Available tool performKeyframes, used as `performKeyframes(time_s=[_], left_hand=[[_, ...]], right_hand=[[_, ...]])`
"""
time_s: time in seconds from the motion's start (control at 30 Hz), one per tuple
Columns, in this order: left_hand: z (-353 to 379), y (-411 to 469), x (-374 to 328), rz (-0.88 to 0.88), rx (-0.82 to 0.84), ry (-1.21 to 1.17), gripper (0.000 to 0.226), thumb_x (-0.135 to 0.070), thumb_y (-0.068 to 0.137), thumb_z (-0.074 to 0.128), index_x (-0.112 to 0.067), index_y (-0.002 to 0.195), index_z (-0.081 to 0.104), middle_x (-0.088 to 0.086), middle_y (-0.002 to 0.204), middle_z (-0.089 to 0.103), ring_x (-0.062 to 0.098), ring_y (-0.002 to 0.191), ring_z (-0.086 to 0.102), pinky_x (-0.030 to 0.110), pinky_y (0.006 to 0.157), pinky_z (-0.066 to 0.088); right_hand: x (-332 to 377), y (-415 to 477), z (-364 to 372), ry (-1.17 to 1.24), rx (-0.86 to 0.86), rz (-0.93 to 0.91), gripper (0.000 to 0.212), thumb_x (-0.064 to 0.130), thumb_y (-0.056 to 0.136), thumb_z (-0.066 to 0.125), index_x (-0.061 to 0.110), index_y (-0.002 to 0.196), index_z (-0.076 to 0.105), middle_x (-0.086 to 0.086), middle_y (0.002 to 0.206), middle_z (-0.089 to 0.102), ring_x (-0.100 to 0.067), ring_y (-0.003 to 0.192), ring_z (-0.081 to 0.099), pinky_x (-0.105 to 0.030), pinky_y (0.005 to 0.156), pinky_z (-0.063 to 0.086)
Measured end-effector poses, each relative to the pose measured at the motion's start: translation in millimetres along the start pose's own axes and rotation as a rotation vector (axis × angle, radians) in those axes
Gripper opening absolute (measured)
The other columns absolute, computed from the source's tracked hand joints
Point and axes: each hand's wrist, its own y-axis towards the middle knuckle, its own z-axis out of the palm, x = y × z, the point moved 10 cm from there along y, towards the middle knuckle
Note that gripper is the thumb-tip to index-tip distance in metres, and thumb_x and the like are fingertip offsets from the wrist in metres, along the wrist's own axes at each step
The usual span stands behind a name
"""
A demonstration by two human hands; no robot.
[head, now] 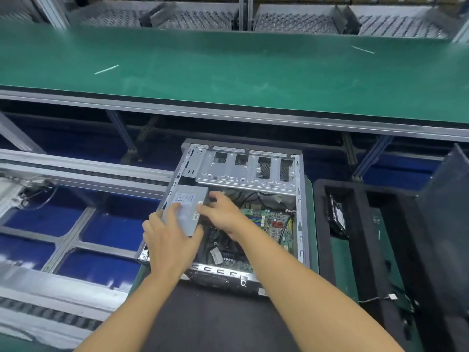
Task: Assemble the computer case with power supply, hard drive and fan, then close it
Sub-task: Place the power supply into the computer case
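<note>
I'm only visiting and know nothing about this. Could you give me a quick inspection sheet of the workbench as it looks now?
Surface: dark mat under the open computer case.
Job's things: power supply in the case; hard drive in foam tray; fan not seen.
Clutter: white strips on the green conveyor belt.
Hands: left hand and right hand both grip the power supply.
Cables: black cables inside the case; loose wire by the tray.
Surroundings: metal bins behind the belt.

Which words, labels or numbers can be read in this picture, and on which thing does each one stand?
Nothing can be quoted; no text is readable.
Label on the power supply: printed lines, too blurred to read.
White sticker inside the computer case: too blurred.
Motherboard: markings too small.
</note>
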Motion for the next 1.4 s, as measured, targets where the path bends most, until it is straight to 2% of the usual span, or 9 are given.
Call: performKeyframes(time_s=[0.1, 0.23, 0.5, 0.7, 0.8, 1.03, 1.13, 1.23, 1.4], left_hand=[[1.8, -2.5, -4.0, 0.039, 0.011, 0.037, 0.072, -0.049, 0.073, 0.076, -0.021, 0.133, 0.047, 0.019, 0.119, 0.047, 0.034, 0.1, 0.041, 0.049, 0.084, 0.043], [5.2, -3.3, -6.8, 0.091, 0.056, 0.163, 0.067, -0.052, 0.076, 0.069, -0.02, 0.133, 0.05, 0.016, 0.119, 0.047, 0.035, 0.105, 0.042, 0.049, 0.088, 0.039], [2.6, 0.5, -3.8, 0.083, 0.096, 0.087, 0.06, -0.047, 0.072, 0.076, -0.024, 0.125, 0.058, 0.014, 0.115, 0.045, 0.032, 0.1, 0.039, 0.044, 0.084, 0.04], [-0.2, -8.9, 0.4, 0.151, 0.069, 0.166, 0.061, -0.056, 0.079, 0.068, -0.029, 0.133, 0.058, 0.017, 0.137, 0.047, 0.035, 0.126, 0.038, 0.05, 0.098, 0.04], [-0.4, -8.5, 1.9, 0.224, 0.115, 0.14, 0.067, -0.059, 0.08, 0.065, -0.031, 0.139, 0.052, 0.011, 0.159, 0.026, 0.03, 0.14, 0.029, 0.051, 0.105, 0.039], [8.7, 5.9, 14.1, 0.56, 0.433, 0.21, 0.082, -0.053, 0.092, 0.056, -0.03, 0.157, 0.011, -0.015, 0.162, 0.0, 0.005, 0.151, 0.004, 0.03, 0.121, -0.006], [-1.4, 7.5, -0.1, 0.633, 0.391, 0.203, 0.078, -0.028, 0.083, 0.078, -0.013, 0.149, 0.04, 0.001, 0.157, 0.032, 0.02, 0.146, 0.034, 0.031, 0.12, 0.014], [-12.0, 4.1, -10.2, 0.662, 0.269, 0.202, 0.075, -0.014, 0.05, 0.098, 0.0, 0.118, 0.07, 0.014, 0.125, 0.067, 0.032, 0.115, 0.065, 0.05, 0.095, 0.05], [-24.0, 1.9, -0.6, 0.637, 0.17, 0.1, 0.077, -0.013, 0.037, 0.101, -0.004, 0.108, 0.075, 0.009, 0.115, 0.073, 0.027, 0.104, 0.07, 0.034, 0.091, 0.051]], right_hand=[[-1.9, -2.2, 0.3, 0.035, 0.006, -0.006, 0.049, 0.017, 0.097, 0.067, 0.016, 0.141, 0.045, 0.002, 0.12, 0.065, -0.015, 0.111, 0.064, -0.022, 0.082, 0.05], [-7.1, -2.6, 0.7, 0.046, -0.007, -0.013, 0.052, 0.01, 0.098, 0.065, 0.011, 0.144, 0.042, -0.007, 0.137, 0.061, -0.019, 0.125, 0.059, -0.037, 0.105, 0.05], [1.5, -4.2, 0.4, -0.049, -0.038, -0.066, 0.047, 0.008, 0.097, 0.065, 0.011, 0.141, 0.047, -0.003, 0.135, 0.062, -0.012, 0.11, 0.058, -0.022, 0.086, 0.045], [0.1, -7.8, -2.6, -0.099, -0.05, -0.071, 0.062, 0.019, 0.097, 0.068, 0.015, 0.15, 0.037, -0.004, 0.147, 0.054, -0.018, 0.128, 0.055, -0.039, 0.107, 0.047], [4.3, -5.5, -3.1, -0.162, -0.05, -0.097, 0.082, 0.026, 0.094, 0.072, 0.02, 0.158, 0.022, -0.004, 0.153, 0.041, -0.023, 0.134, 0.049, -0.047, 0.11, 0.045], [3.4, 10.6, 16.2, -0.147, 0.01, -0.087, 0.088, 0.042, 0.084, 0.082, 0.032, 0.15, 0.025, -0.004, 0.144, 0.051, -0.026, 0.13, 0.052, -0.046, 0.109, 0.047], [-5.0, 13.0, 17.8, -0.047, -0.013, -0.112, 0.075, 0.036, 0.086, 0.081, 0.037, 0.141, 0.029, 0.001, 0.136, 0.056, -0.021, 0.119, 0.06, -0.038, 0.098, 0.053], [-5.9, 15.3, 21.0, 0.002, -0.057, -0.145, 0.068, 0.028, 0.088, 0.079, 0.038, 0.133, 0.03, -0.001, 0.132, 0.056, -0.017, 0.113, 0.062, -0.036, 0.092, 0.055], [-8.3, 18.4, 24.6, -0.013, -0.101, -0.174, 0.065, 0.028, 0.088, 0.077, 0.037, 0.133, 0.031, -0.004, 0.131, 0.055, -0.021, 0.111, 0.063, -0.045, 0.094, 0.058]])
